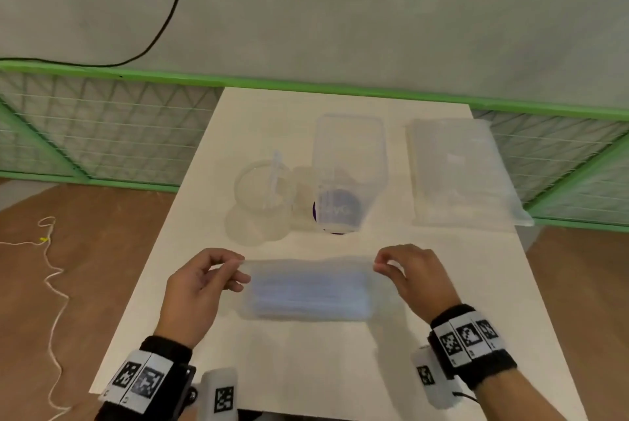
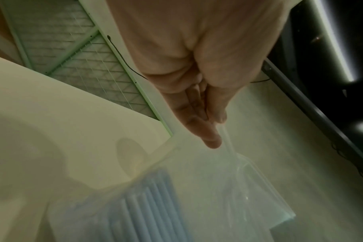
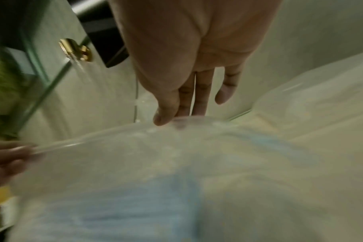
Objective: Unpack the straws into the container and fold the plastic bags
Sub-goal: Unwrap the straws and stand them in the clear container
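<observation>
Nearest: left hand (image 1: 197, 288) and right hand (image 1: 410, 276), each pinching a top corner of the straw bag (image 1: 306, 291) between thumb and fingertip, remaining fingers loosely curled. Bag hangs between them low over the near tabletop (image 1: 306, 369); whether its bottom touches the surface I cannot tell. Pale blue straws (image 2: 147, 204) lie bunched along its lower part.

Handling, as I judge it: thin clear film, soft and slick, light even when full. Straws are stiff but loose and would slide out together if the mouth tips. The top seam held taut looks the sound place to hold; pinching lower would crease straws.

Beyond: a clear round jar (image 1: 263, 192), then the tall clear container (image 1: 349, 169), upright, mid-table. Farthest, at right, a second flat plastic bag (image 1: 459, 172) lying on the tabletop.
</observation>
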Demonstrator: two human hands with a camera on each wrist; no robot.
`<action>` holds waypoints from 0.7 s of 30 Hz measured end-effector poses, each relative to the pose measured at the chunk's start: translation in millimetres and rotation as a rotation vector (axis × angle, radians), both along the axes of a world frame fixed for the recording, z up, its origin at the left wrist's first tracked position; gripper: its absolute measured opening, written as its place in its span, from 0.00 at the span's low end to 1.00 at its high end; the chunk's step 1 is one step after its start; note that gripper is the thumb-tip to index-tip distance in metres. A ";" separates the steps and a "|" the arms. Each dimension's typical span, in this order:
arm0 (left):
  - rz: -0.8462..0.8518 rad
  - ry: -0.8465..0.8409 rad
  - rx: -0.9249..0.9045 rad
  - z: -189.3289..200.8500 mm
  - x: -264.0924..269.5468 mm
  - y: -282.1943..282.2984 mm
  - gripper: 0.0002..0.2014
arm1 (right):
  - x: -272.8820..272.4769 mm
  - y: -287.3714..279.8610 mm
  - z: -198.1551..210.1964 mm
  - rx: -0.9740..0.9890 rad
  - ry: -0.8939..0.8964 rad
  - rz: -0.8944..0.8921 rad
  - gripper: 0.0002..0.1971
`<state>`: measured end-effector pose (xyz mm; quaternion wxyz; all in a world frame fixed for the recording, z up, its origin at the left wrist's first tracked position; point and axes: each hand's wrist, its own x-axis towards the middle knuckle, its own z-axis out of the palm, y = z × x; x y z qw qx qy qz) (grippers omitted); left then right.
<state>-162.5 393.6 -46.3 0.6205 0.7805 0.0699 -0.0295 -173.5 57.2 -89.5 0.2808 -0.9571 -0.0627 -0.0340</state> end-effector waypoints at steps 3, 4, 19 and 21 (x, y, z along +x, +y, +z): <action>0.048 -0.001 -0.084 0.3 6.0 8.2 0.05 | -9.7 -42.1 -5.1 -0.083 -0.009 -0.124 0.04; 0.056 -0.004 -0.107 -0.1 7.8 10.2 0.05 | -13.0 -52.5 -4.6 -0.097 -0.007 -0.157 0.04; -0.014 0.033 0.190 -1.7 25.8 -2.3 0.09 | -26.7 -11.0 -6.4 0.077 0.094 -0.134 0.05; -0.057 0.014 0.273 0.1 27.5 -7.7 0.09 | -24.7 -6.5 -6.6 0.095 0.071 -0.163 0.06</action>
